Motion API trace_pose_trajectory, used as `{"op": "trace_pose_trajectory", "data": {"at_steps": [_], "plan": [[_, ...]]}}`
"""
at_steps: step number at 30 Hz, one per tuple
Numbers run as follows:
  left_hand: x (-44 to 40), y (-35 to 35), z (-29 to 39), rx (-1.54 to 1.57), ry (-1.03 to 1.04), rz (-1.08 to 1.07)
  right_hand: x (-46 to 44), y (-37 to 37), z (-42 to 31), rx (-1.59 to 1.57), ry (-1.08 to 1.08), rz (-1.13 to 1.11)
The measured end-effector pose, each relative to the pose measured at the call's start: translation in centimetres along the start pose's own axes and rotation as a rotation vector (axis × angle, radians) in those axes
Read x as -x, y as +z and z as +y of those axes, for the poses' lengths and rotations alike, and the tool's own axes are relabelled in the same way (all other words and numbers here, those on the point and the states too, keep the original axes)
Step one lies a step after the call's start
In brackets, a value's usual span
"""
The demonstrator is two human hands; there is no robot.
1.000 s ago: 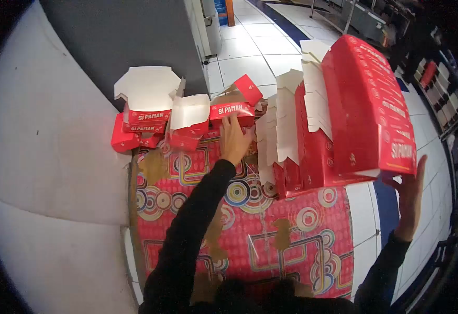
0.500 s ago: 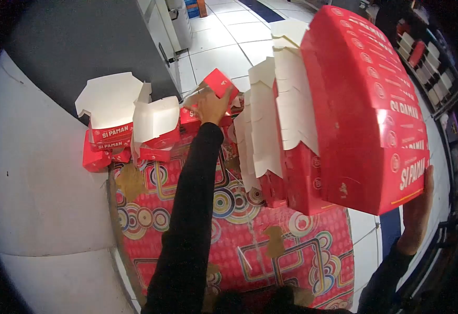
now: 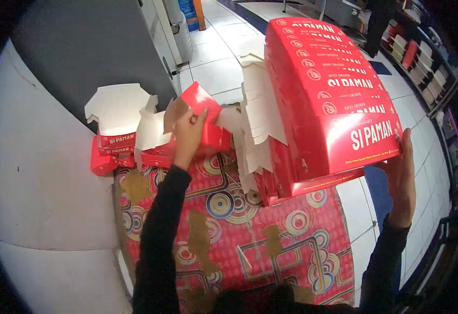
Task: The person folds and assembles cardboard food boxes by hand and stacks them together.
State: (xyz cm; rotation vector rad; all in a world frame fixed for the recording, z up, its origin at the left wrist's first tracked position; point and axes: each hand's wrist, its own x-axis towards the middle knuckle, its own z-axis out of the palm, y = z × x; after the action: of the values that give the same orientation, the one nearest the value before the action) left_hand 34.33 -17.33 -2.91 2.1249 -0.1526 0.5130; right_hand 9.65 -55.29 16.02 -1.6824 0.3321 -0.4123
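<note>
While pinching the loose SI PAMAN carton (image 3: 216, 140) in the left hand (image 3: 188, 135), propping the nested carton stack (image 3: 365, 133) with the right hand (image 3: 403, 178). Compared with a moment ago, carton shifted nearer the middle open carton (image 3: 152, 128) and turned, with its printed front no longer readable; now looks handled, not just touched. Also tipped the stack, bringing the rows of printed fronts into view; seems to put more weight toward the right palm.

On left: closed, with fingers bent over the raised red panel (image 3: 200, 97). On right: open, with fingers extended up beside the near corner of the stack; cannot tell how much is gripped underneath.

Just ahead of and right of the left fingers: carton body, between the middle open carton and the stack, panel pointing up and away. Cannot tell its long axis behind the hand. Left of and beyond the right palm: stack, leaning, with its long axis running from near the right hand up and away to the left. Printed fronts facing up and toward the right wrist, white lids (image 3: 260, 107) splayed on the left-hand side. Below both: patterned mat (image 3: 318, 282).
</note>
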Motion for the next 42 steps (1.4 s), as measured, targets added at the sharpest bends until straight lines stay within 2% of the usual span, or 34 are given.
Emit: {"op": "trace_pose_trajectory", "data": {"at_steps": [3,5,7,11,14,15,17,18,19,20,22,23,24,25,27,31,33,35,38,40,41,42], "plan": [[5.1,-5.8,5.0,0.175,0.017,-0.038,-0.1,-1.7,1.0,-0.057,0.039,-0.068],[8.7,-9.2,5.7,0.125,0.035,-0.066,0.5,-1.2,0.3,-0.066,0.035,-0.101],[12.7,-12.4,7.4,0.124,-0.061,-0.085,0.7,-1.2,-0.3,-0.073,0.015,-0.123],[21.8,-17.1,9.4,-0.068,-0.048,0.015,0.7,-1.4,-0.9,-0.077,0.033,-0.197],[28.0,-19.0,8.2,-0.029,-0.120,0.013,0.1,-2.4,-0.4,-0.065,0.080,-0.222],[30.1,-19.6,7.9,-0.123,-0.162,-0.048,0.6,-2.2,-0.9,-0.067,0.074,-0.219],[31.3,-20.6,9.9,-0.219,-0.201,-0.102,1.6,-1.3,-2.0,-0.117,0.029,-0.030],[31.7,-21.0,12.7,-0.181,-0.313,-0.187,1.8,-1.9,-1.3,-0.120,0.025,-0.032],[32.0,-21.3,15.4,-0.154,-0.427,-0.270,1.9,-3.1,0.1,-0.059,-0.132,0.169],[32.9,-21.1,16.6,-0.138,-0.422,-0.330,2.7,-3.9,1.3,0.008,-0.284,0.364],[34.1,-19.8,17.1,-0.158,-0.272,-0.411,7.4,-2.4,2.6,0.107,-0.501,0.437],[34.8,-18.8,16.7,-0.185,-0.186,-0.430,10.3,-0.4,3.9,0.136,-0.581,0.325],[35.3,-17.8,16.3,-0.218,-0.104,-0.438,14.1,2.0,3.3,0.303,-0.570,-0.042],[35.9,-16.9,15.9,-0.255,-0.031,-0.445,16.2,3.7,3.3,0.435,-0.674,-0.356],[36.4,-14.8,14.8,-0.335,0.105,-0.459,19.3,8.8,3.5,0.558,-0.559,-0.737],[38.0,-11.0,12.1,-0.450,0.264,-0.454,20.5,11.2,7.5,0.672,-0.487,-0.877],[38.8,-9.6,10.9,-0.497,0.317,-0.458,19.4,9.9,9.6,0.558,-0.276,-1.010],[39.9,-8.5,9.9,-0.533,0.352,-0.468,18.7,8.4,12.2,0.486,-0.267,-1.111],[41.3,-7.1,8.5,-0.569,0.383,-0.479,20.4,7.8,17.2,0.481,-0.291,-1.081],[42.3,-6.3,8.1,-0.573,0.406,-0.492,22.2,8.3,19.5,0.285,-0.127,-0.846],[42.6,-6.0,8.0,-0.576,0.415,-0.491,22.8,8.3,20.3,0.284,-0.118,-0.845],[42.7,-5.8,7.9,-0.576,0.427,-0.492,23.4,8.4,20.9,0.146,-0.031,-0.749]]}}
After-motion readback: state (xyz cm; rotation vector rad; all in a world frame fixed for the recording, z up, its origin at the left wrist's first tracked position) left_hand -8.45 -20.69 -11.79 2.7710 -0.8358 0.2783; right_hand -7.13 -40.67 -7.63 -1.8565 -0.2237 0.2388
